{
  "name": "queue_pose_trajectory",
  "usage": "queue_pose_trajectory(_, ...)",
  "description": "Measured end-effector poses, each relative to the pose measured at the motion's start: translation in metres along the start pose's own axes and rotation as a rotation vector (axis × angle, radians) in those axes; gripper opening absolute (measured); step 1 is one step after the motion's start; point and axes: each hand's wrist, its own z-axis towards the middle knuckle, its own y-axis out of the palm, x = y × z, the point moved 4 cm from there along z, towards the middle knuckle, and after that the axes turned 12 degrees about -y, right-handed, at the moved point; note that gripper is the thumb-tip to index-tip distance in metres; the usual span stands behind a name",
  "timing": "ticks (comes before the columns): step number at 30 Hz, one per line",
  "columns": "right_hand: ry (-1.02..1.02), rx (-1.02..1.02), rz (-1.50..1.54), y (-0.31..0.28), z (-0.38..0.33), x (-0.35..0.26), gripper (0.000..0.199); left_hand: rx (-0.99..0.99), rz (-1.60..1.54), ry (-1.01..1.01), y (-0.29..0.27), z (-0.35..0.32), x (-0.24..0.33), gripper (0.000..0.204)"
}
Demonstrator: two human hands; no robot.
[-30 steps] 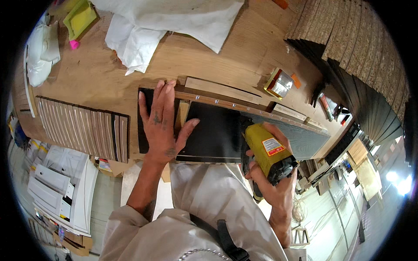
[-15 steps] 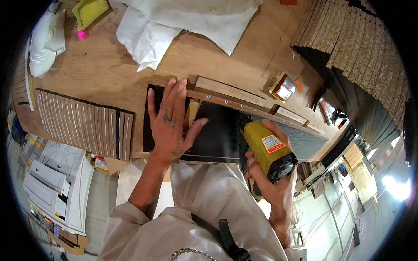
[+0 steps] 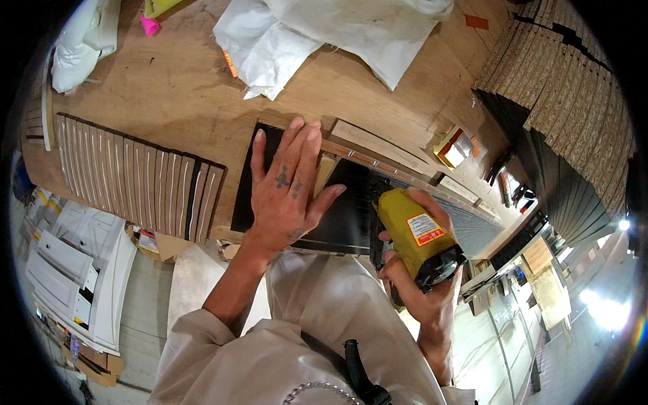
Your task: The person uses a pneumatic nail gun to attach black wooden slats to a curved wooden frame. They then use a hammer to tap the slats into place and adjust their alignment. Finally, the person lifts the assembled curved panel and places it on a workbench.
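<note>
My left hand [image 3: 287,185] lies flat with fingers spread on the left end of a shiny black panel [image 3: 341,223]. A short wood block [image 3: 327,169] shows beside its index finger. My right hand [image 3: 418,277] is wrapped round a yellow and black power tool, seemingly a staple gun [image 3: 408,219]. Its black nose meets the panel, right of my left hand; the exact contact is hidden. A wooden strip [image 3: 388,165] with small shiny metal marks runs along the panel's far edge. Past the tool lies a dark grained surface [image 3: 466,226].
Brown slats with pale lines [image 3: 142,175] lie at left. White cloth [image 3: 324,40] is at the far side. A small box [image 3: 453,147] sits beyond the strip, and stacked boards [image 3: 560,101] rise at right. White panels [image 3: 74,270] stand below, at left.
The view has shifted, so the bench things appear farther right. The tool now sits closer to my left hand along the panel. My left hand stays flat on the same end.
</note>
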Motion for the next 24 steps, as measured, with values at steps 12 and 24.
queue_pose_trajectory(12, -0.025, -0.001, -0.077, 0.001, -0.002, 0.0, 0.064, 0.043, -0.035, 0.022, 0.0, -0.001, -0.002, 0.083)
queue_pose_trajectory(24, 0.077, -0.014, 0.009, 0.023, 0.01, -0.017, 0.068, -0.038, -0.066, -0.01, -0.002, 0.0, -0.001, 0.09)
